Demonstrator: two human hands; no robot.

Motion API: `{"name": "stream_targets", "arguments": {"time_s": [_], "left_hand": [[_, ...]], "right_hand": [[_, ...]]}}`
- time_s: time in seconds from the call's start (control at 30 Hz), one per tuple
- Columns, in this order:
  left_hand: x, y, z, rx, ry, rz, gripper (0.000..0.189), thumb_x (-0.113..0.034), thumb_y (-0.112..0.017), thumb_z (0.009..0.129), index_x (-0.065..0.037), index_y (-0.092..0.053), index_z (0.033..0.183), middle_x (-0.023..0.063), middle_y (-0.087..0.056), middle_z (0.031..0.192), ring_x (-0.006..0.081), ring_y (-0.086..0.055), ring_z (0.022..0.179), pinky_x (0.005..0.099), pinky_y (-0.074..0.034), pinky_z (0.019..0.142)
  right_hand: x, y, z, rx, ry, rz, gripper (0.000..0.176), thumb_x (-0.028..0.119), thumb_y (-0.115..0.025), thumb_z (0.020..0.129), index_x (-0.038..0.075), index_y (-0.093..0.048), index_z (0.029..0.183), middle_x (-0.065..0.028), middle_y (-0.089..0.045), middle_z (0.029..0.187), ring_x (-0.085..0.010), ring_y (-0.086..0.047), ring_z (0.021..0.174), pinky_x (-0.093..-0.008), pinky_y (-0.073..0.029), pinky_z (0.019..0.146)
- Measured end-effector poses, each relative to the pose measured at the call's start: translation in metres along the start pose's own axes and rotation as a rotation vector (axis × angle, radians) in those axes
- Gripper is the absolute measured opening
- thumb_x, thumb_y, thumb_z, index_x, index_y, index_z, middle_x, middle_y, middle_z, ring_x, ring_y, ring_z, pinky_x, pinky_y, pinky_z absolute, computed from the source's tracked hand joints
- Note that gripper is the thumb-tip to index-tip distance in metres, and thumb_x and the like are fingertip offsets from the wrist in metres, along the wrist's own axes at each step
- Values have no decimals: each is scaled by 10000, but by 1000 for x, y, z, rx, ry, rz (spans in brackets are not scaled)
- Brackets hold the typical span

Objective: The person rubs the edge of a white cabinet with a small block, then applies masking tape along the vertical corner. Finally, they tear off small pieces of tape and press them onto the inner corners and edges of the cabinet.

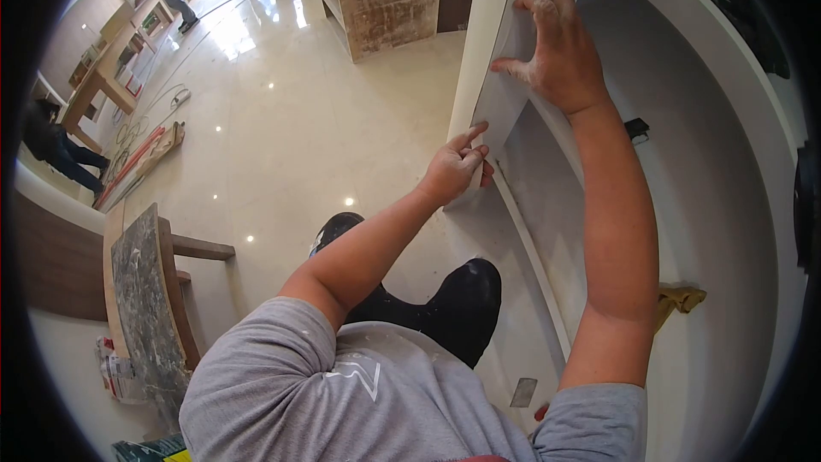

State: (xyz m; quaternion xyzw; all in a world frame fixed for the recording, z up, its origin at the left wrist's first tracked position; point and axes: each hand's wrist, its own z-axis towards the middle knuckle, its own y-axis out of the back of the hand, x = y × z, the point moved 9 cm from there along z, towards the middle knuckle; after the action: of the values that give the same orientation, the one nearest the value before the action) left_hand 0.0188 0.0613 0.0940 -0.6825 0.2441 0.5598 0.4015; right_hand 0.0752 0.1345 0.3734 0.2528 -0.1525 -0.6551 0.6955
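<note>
A white panel [500, 43] stands upright in front of me, part of a white cabinet frame. My left hand [459, 164] is at the panel's lower edge, its fingers curled around the edge and the index finger stretched along it; whatever it may pinch is too small to make out. Higher up, my right hand [556, 47] presses on the panel's face, with thumb and fingers spread apart and nothing between them. A narrow white strip [532, 257] runs down from near my left hand.
A wooden stool [154, 291] stands at the left, and a dusty wooden cabinet [389, 13] beyond the panel. Cables and red rods [137, 162] lie on the floor. Several people are in the background. A yellowish cloth [678, 301] lies at the right, inside the frame.
</note>
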Motion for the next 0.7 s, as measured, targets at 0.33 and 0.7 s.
{"name": "stream_targets", "arguments": {"time_s": [0.33,0.7], "left_hand": [[5,2,2,1,6,-2,529,-152,-578,1036,-73,-419,1535,62,-673,777,136,-651,670,293,-560,640],[9,2,6,3,-25,-44,530,-158,-568,1044,-65,-406,1540,64,-669,759,138,-642,639,290,-550,628]], "right_hand": [[-3,-1,-1,1,-28,7,859,282,-971,534,147,-515,1250,-128,-543,1183,-348,-591,1086,-445,-543,916],[-4,-3,-1,9,-29,-3,867,298,-971,534,149,-512,1254,-119,-541,1178,-335,-596,1069,-436,-555,902]]}}
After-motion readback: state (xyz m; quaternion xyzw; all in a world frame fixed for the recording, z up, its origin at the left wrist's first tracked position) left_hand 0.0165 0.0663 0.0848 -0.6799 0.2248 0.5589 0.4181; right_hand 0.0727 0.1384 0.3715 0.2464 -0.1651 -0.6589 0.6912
